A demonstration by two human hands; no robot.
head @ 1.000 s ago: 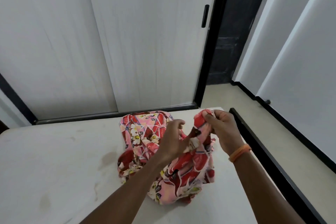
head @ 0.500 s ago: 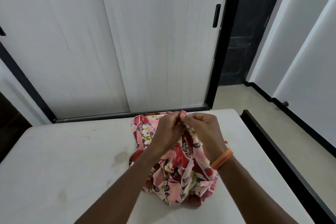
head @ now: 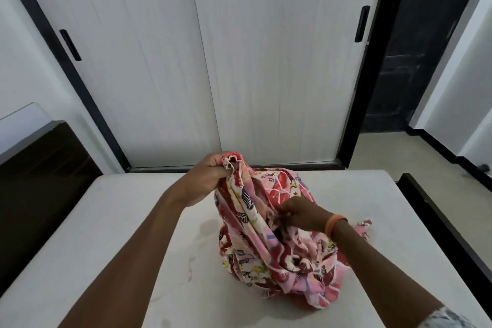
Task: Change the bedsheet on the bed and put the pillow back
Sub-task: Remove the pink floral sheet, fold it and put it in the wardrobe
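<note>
A bunched red and pink floral bedsheet (head: 282, 255) lies in a heap on the bare white mattress (head: 111, 242). My left hand (head: 210, 172) grips a gathered corner of the sheet and holds it up above the heap. Lower and to the right, my right hand (head: 299, 213) pinches a fold of the sheet in the middle of the bundle; an orange band sits on that wrist. No pillow is in view.
White sliding wardrobe doors (head: 266, 74) with black handles stand just past the far edge of the bed. A dark headboard (head: 40, 168) borders the left side and a black bed frame rail (head: 442, 226) the right. Beige floor (head: 399, 152) lies at the right.
My hands, together at the top of the bundle before, have parted: the left lifted a corner up and left, the right dropped into the folds. The view has swung left.
</note>
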